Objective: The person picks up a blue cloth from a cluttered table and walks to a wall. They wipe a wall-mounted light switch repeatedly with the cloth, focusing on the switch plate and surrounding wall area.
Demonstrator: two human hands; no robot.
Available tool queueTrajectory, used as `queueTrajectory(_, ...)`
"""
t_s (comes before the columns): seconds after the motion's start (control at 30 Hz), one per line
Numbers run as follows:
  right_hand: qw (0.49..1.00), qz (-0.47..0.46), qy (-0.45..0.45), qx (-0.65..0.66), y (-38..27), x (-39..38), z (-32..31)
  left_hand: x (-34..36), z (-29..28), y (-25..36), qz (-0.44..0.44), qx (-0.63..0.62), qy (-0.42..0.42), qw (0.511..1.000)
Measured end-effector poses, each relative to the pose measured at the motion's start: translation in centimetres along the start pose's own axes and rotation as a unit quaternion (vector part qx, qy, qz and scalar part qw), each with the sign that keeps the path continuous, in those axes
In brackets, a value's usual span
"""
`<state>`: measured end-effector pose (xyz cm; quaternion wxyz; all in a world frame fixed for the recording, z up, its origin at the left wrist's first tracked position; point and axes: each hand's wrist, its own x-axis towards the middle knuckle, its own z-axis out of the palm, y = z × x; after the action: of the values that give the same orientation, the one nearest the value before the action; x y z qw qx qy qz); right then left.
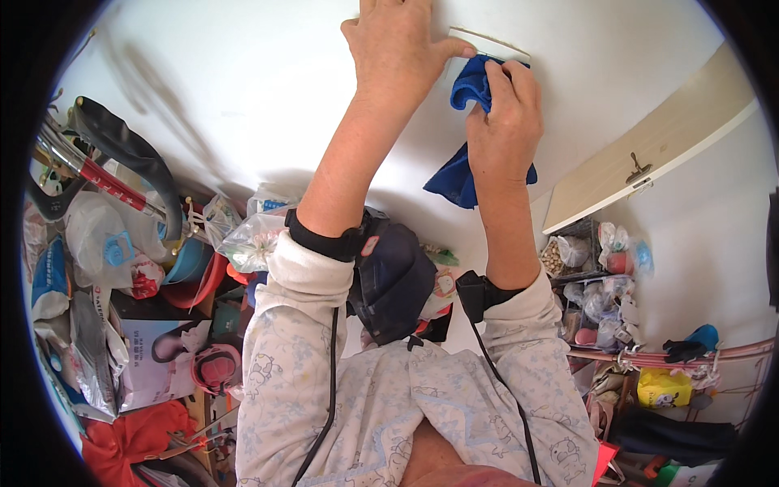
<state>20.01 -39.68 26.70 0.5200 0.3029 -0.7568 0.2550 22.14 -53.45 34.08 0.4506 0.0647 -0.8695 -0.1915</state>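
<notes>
My right hand (505,122) is raised against the white wall (243,81) and grips a blue cloth (466,174), which is bunched at the fingers and hangs down past the wrist. The cloth's top presses on a small whitish plate (487,40) fixed to the wall. My left hand (398,53) lies flat on the wall just left of that plate, thumb touching its edge, holding nothing. Both forearms reach upward from pale patterned sleeves, each with a black band at the wrist.
A dark bag (393,276) sits below my arms. Cluttered boxes, plastic bags and a red bowl (195,284) fill the left. A beige door (649,146) with a handle stands at right, above a rack of bagged goods (600,284) and a yellow packet (665,388).
</notes>
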Motion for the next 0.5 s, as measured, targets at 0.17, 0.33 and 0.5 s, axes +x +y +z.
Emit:
queueTrajectory(0.17,0.999,0.026,-0.044,-0.007,-1.1,0.7,-0.9,-0.3,0.4,-0.3,0.028,-0.005,0.046,0.999)
queueTrajectory(0.33,1.000,0.020,-0.018,-0.012,-0.8,2.2,-1.2,-0.3,0.6,-0.4,0.025,-0.020,0.036,0.999)
queueTrajectory(0.5,0.995,0.043,-0.080,-0.045,-1.2,1.8,-1.5,-0.4,0.6,-0.5,0.043,-0.012,0.066,0.997)
